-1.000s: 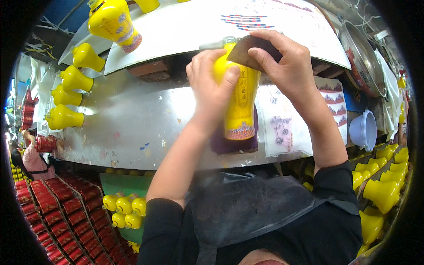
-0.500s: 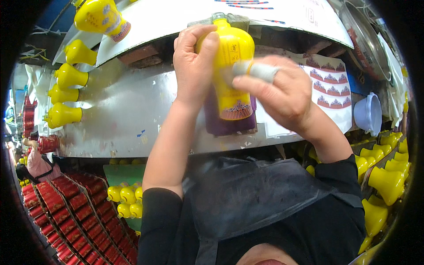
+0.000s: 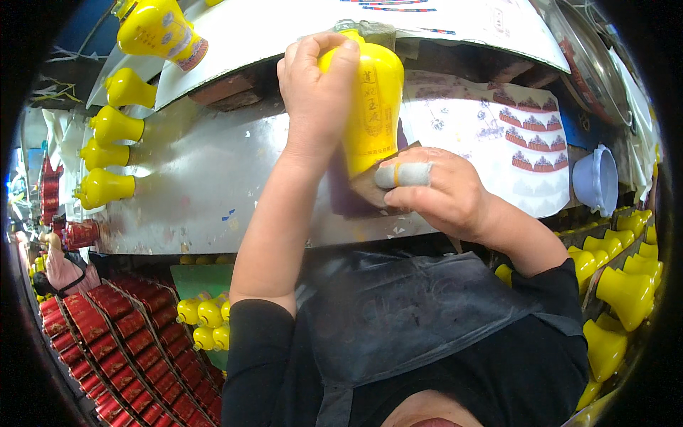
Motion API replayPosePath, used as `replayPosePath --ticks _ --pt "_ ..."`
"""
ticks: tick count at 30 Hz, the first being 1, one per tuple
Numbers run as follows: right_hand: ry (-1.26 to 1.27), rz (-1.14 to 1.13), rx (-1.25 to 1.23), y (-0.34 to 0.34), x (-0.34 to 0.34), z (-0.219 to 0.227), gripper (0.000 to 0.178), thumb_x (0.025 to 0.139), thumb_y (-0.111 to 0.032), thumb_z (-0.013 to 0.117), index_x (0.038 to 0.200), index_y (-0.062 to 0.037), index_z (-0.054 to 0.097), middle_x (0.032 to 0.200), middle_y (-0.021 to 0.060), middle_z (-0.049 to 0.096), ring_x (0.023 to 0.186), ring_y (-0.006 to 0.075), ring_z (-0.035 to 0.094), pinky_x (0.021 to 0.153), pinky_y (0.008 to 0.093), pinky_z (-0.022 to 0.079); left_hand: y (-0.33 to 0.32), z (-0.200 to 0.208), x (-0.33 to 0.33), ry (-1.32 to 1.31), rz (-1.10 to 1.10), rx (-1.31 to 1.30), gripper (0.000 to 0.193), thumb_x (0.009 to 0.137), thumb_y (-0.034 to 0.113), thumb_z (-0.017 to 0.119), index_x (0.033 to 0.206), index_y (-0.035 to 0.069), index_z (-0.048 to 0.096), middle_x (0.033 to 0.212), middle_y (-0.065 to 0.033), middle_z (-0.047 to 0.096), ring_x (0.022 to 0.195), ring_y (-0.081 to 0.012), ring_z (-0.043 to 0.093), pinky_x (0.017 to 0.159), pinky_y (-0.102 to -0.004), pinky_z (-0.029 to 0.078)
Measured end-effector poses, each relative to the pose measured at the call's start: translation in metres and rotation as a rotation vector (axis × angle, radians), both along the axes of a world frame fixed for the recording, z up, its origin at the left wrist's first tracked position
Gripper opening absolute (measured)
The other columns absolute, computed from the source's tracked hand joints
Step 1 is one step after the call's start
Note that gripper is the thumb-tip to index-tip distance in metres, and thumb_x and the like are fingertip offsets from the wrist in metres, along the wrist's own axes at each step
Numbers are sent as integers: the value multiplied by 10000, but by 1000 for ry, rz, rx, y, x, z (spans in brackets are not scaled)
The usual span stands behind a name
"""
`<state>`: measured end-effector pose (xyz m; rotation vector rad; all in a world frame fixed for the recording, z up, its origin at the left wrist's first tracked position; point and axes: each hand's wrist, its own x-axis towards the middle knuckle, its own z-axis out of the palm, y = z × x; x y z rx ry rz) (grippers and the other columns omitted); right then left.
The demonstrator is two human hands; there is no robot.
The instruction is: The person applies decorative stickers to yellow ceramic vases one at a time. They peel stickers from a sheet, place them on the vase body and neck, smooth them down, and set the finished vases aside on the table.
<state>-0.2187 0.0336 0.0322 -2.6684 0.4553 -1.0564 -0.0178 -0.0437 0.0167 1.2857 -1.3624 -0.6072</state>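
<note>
A glossy yellow bottle (image 3: 377, 92) lies on the work table, neck away from me, with dark printed characters and a framed design on its side. My left hand (image 3: 316, 92) is closed around its shoulder near the neck. My right hand (image 3: 445, 188) is at the bottle's lower end, its fingers pinching a flat brownish scraper-like piece (image 3: 368, 186) against the surface. One right finger wears a pale wrap (image 3: 416, 174) with a yellow band. Beneath the bottle is a purple pad (image 3: 341, 192), mostly hidden. The bottle's base is covered by the piece and my fingers.
A decal sheet (image 3: 537, 185) with red-and-blue patterns lies right of the bottle, near a pale blue tub (image 3: 596, 181). Several yellow bottles (image 3: 107, 186) stand along the table's left edge. A decorated yellow bottle (image 3: 160, 32) is on the white board (image 3: 235, 43). Red cylinders (image 3: 128, 334) fill the lower left.
My right hand has moved down from the bottle's middle to its lower end, and the flat piece now shows clearly. The bottle has turned, bringing more characters into sight. The left hand keeps its hold.
</note>
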Motion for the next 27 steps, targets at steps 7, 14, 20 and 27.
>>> replayPosePath --ticks 7,14,20,27 --pt "-373 -697 511 -11 -2 -23 289 936 7 719 1165 -18 546 1079 99 647 975 154 686 844 281 581 -5 -3 6 92 -89 19 293 1033 255 531 1093 0 661 1077 -114 648 981 -204 602 901 -338 494" --pt "-196 -554 89 -45 12 16 334 924 -20 727 1227 -35 587 1093 139 710 947 245 748 784 320 610 1 -1 3 127 4 10 304 1026 205 478 979 2 701 1026 -144 658 987 -279 576 928 -392 449" --pt "-86 -400 130 -85 15 50 229 953 -87 721 1170 -19 698 1074 141 748 951 240 760 828 296 620 19 -4 0 -175 37 -142 378 1047 295 473 1236 1 618 1234 -183 610 1194 -345 509 1054 -461 376" --pt "-118 -396 289 -105 18 64 239 966 -128 707 1181 -25 726 1024 143 758 907 227 753 804 307 625 52 -13 5 -561 -22 -88 803 1009 507 499 1566 -19 258 1574 -314 269 1434 -502 276 1201 -579 199"
